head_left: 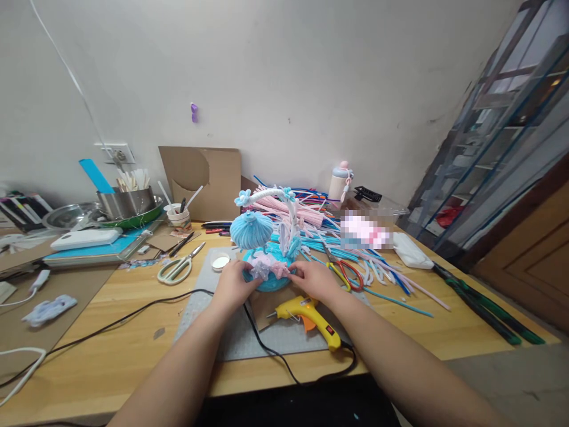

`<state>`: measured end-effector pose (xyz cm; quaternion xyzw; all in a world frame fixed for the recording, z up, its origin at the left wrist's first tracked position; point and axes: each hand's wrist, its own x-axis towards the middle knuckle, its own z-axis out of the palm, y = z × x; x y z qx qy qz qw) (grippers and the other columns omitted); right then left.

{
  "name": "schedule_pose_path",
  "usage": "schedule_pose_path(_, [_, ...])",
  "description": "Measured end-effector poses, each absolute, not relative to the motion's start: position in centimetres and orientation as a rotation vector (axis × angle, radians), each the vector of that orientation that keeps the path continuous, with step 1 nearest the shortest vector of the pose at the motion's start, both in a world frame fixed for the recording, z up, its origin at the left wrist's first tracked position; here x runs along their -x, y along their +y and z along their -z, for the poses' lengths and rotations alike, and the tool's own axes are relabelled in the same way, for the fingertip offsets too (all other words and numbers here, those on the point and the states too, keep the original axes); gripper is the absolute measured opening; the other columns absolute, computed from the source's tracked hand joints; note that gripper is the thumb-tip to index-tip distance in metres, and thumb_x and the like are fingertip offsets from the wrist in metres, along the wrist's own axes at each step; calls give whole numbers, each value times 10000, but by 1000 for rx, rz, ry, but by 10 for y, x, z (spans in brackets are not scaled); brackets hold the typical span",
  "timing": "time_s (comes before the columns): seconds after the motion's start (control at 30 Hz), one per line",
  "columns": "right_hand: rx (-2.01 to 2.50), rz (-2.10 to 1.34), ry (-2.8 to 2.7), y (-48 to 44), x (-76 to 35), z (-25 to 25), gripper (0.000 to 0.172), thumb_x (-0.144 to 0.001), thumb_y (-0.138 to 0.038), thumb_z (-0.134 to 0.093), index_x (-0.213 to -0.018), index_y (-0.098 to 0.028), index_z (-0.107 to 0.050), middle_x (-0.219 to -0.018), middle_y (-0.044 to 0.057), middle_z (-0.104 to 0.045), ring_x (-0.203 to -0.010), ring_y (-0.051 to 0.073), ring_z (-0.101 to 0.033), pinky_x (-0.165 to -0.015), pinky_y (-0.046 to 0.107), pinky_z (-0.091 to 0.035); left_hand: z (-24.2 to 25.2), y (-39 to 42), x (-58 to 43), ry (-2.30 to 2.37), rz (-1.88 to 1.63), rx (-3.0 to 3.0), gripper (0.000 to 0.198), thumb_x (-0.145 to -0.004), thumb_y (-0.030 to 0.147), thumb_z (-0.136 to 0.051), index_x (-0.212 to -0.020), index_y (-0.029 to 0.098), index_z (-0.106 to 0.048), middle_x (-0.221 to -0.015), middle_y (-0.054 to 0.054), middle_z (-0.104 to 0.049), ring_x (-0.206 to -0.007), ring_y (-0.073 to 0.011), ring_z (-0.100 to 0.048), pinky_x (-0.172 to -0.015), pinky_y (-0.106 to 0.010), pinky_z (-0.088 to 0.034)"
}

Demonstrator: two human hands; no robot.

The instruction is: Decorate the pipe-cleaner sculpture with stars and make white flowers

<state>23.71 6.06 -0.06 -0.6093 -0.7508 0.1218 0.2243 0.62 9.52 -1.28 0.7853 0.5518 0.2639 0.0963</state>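
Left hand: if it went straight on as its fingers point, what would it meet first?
The left hand would likely meet the pale fuzzy flower on the turquoise base; it seems to touch it.

Table (pixel 111 350): pale wood, smooth, satin finish. Work mat (pixel 267 341): grey, matt, finely textured. Ornament (pixel 253 231): blue, pink and white chenille stems, fuzzy and matt throughout. Loose stems (pixel 306 216) behind it: same fuzzy pile. Glue gun (pixel 311 317): yellow plastic, glossy. Scissors (pixel 178 270): bright metal blades, pale green plastic handles. Pot (pixel 127 203): brushed metal, dull sheen. Flat case (pixel 84 238): white plastic, smooth. Backboard (pixel 204 178): brown cardboard, matt, roughly cut.
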Motion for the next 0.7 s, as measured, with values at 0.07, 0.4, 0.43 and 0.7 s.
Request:
schedule_pose_path(0.07, [1675,-360,-2059,62,-237,2,275,-845,-463,-547,-922,-261,-718,-625,4,-672,-576,163,-581,-490,258,-257,12,94,-7,1643,-786,-2333,324,-669,446,-683,-852,184,-632,-884,-72,-643,-878,-253,-595,-768,-348,-448])
schedule_pose_path(0.4, [1626,-409,-2000,66,-238,13,271,-822,-449,-582,-941,-246,-716,-594,-4,-639,-543,140,-536,-497,247,-253,5,93,1,1659,-737,-2367,338,-657,457,-684,-861,189,-672,-897,-81,-635,-899,-274,-584,-809,-375,-440])
schedule_pose_path(0.43, [1621,-418,-1993,67,-238,15,263,-820,-436,-585,-938,-242,-717,-587,-6,-632,-538,138,-529,-496,245,-253,6,94,1,1656,-731,-2366,339,-655,457,-685,-862,189,-674,-893,-80,-637,-894,-272,-587,-803,-371,-443])
schedule_pose_path(0.7, [1577,-523,-1917,73,-239,23,256,-801,-411,-590,-898,-206,-707,-531,-33,-572,-496,118,-476,-473,230,-258,5,93,-1,1603,-747,-2381,311,-666,436,-681,-853,188,-668,-887,-73,-639,-883,-258,-591,-794,-353,-447])
